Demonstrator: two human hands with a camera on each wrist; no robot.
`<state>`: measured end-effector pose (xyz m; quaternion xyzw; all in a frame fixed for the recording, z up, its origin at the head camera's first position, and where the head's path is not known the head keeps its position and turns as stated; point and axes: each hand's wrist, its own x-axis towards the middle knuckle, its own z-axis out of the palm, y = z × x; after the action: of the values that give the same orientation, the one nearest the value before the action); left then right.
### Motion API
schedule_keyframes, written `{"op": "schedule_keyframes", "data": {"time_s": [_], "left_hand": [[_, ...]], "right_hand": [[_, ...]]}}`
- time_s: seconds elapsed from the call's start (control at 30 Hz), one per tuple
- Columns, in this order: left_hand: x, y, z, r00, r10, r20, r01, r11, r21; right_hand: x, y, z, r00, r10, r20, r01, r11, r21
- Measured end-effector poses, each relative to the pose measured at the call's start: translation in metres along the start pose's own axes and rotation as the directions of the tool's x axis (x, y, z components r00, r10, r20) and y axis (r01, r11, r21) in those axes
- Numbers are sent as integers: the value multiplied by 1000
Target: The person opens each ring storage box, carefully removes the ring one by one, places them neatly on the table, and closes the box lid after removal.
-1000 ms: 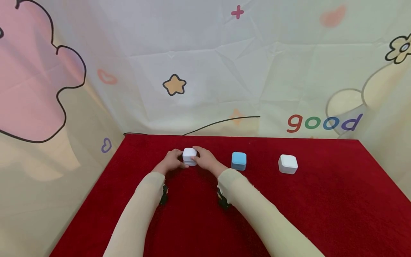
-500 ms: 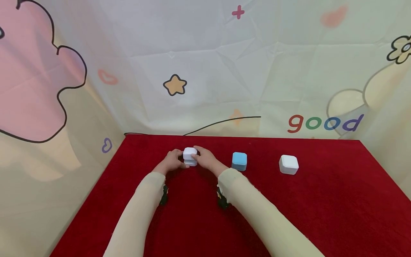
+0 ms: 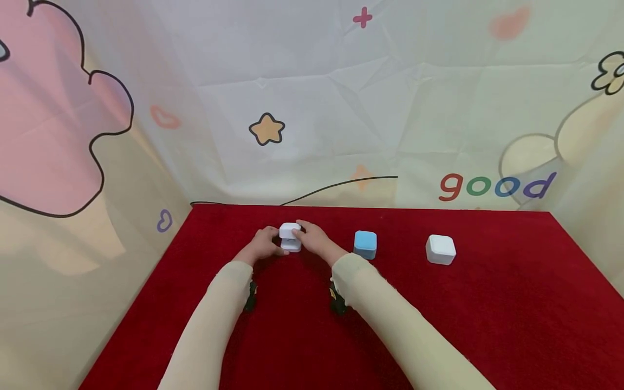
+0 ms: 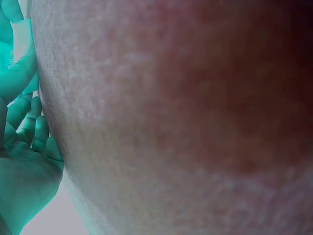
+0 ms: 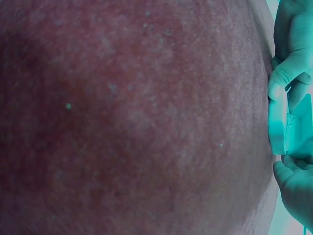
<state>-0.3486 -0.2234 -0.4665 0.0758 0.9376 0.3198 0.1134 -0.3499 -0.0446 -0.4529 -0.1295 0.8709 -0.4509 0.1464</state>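
A small white box with rounded corners stands at the back left of the red cloth in the head view. Its lid [image 3: 290, 230] is raised from its base [image 3: 291, 246], and a gap shows between the two at the front. My left hand [image 3: 264, 245] holds the base from the left, its thumb at the lower front. From the right, my right hand [image 3: 314, 239] pinches the lid, thumb in front. Skin fills most of both wrist views; the parted box [image 5: 278, 127] appears at the right edge of the right wrist view, with both hands around it.
Right of my hands sits a light blue box [image 3: 365, 245], and farther right a second white box [image 3: 441, 249]. Red cloth [image 3: 292, 336] covers the table. Behind its back edge hangs a pale printed curtain [image 3: 312, 108].
The lid has risen off the base under my right hand, so the gap between them has widened. My left hand keeps its grip. The view has shifted very slightly.
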Motion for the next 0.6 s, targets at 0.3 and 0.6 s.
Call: {"op": "schedule_keyframes", "data": {"time_s": [0.3,0.6], "left_hand": [[-2,2,-1,1000,-28,10,28,1000,-15],[1,-1,1,998,-56,21,56,998,-10]], "right_hand": [[2,-4,3,999,40,-30,-37,996,83],[5,-3,2,997,66,-45,-61,992,107]]}}
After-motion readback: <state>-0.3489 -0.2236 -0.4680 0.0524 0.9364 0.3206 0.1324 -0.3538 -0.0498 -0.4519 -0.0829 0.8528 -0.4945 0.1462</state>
